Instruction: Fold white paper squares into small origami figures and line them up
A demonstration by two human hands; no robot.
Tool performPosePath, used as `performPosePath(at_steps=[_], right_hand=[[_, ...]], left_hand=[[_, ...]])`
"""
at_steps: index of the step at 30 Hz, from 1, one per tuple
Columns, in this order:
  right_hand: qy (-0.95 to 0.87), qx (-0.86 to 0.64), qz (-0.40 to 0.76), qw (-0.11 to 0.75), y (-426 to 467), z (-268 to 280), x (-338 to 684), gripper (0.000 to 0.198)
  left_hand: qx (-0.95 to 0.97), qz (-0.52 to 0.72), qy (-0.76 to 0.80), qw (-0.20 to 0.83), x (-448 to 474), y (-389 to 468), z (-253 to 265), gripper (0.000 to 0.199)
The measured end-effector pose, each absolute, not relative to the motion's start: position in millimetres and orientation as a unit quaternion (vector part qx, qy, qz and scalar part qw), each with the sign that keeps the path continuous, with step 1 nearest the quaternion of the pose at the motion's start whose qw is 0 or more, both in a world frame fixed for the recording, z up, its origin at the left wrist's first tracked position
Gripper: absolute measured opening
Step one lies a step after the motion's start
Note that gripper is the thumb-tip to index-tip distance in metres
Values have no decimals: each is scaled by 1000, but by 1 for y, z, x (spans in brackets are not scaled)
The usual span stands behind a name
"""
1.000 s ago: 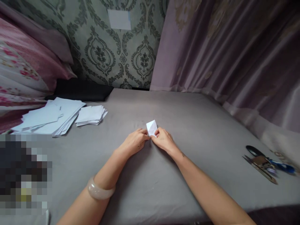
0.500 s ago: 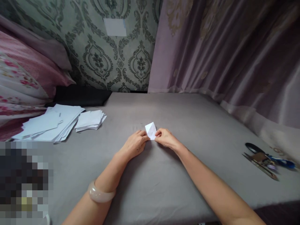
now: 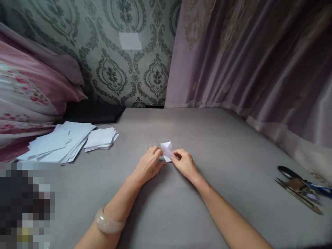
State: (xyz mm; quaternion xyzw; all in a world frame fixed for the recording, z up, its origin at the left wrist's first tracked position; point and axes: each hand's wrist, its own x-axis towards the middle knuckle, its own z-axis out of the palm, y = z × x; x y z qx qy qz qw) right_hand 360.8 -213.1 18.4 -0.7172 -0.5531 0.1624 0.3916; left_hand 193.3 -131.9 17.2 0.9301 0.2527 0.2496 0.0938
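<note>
A small piece of folded white paper [image 3: 167,146] lies on the grey cloth between my hands, with a slanting flap lifted across it. My right hand [image 3: 184,162] is closed on the paper's lower right side, thumb and fingers pinched together. At the left edge is my left hand [image 3: 150,160], its thumb low and its fingers curled near the raised flap. Motion smears the left fingertips, so whether they grip the paper is unclear. A pale bangle [image 3: 110,223] circles my left wrist.
A stack of large white sheets [image 3: 52,143] and a smaller stack of white paper [image 3: 100,139] lie at the left. Black folded cloth [image 3: 93,112] is behind them. On the right are scissors [image 3: 298,195] and a blue-handled tool [image 3: 321,189]. Curtains [image 3: 215,62] border the table [image 3: 202,128].
The paper's surface was flatter before; a flap now stands up across it. My left fingers have lifted and blurred, while my right hand stays at the right side. The whole view has shifted slightly.
</note>
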Motion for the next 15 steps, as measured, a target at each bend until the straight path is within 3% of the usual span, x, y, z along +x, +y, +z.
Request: performPosePath(at_steps=[2,4,9,15], right_hand=[[-582,-696,93,410,-215,21,360,11],[-614,-679,12,402,-218,24,360,15],[-700,-657,-85,266,-221,30,358,23],[-710,-677,-44,186,-236,31,356,18]], left_hand=[[897,329,291,48,193,-135,22,36],[888,359,286,-7,193,-138,27,43],[936,264,228,-50,194,-144,31,20],[946,227,224,-52,196,-147,28,17]])
